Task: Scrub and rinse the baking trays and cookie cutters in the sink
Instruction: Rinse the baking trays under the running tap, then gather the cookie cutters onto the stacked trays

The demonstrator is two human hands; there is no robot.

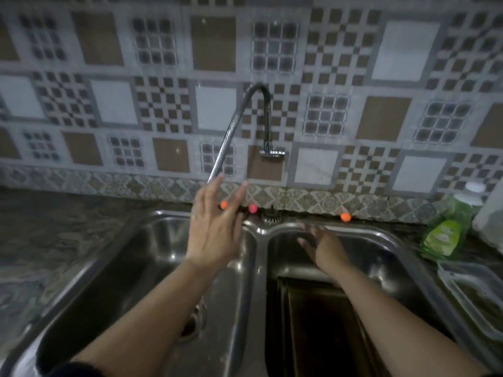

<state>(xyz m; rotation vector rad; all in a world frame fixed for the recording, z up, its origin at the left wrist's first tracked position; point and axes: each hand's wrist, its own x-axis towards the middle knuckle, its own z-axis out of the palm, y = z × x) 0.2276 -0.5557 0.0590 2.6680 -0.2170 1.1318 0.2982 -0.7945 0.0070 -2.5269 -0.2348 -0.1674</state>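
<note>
A double steel sink (258,268) fills the lower view. Dark baking trays (321,322) lie stacked in the right basin, partly hidden by my right forearm. My left hand (215,227) is raised over the divider with fingers spread, its fingertips at the lower end of the flexible faucet hose (231,126); the spout itself is hidden behind it. My right hand (321,246) hovers open above the far part of the right basin, holding nothing. No cookie cutters can be made out.
A green dish soap bottle (449,229) leans on the counter at the right, by a clear plastic container (473,295). Small orange and pink balls (345,216) sit along the sink's back edge. The left basin shows its drain (190,325). A patterned tile wall stands behind.
</note>
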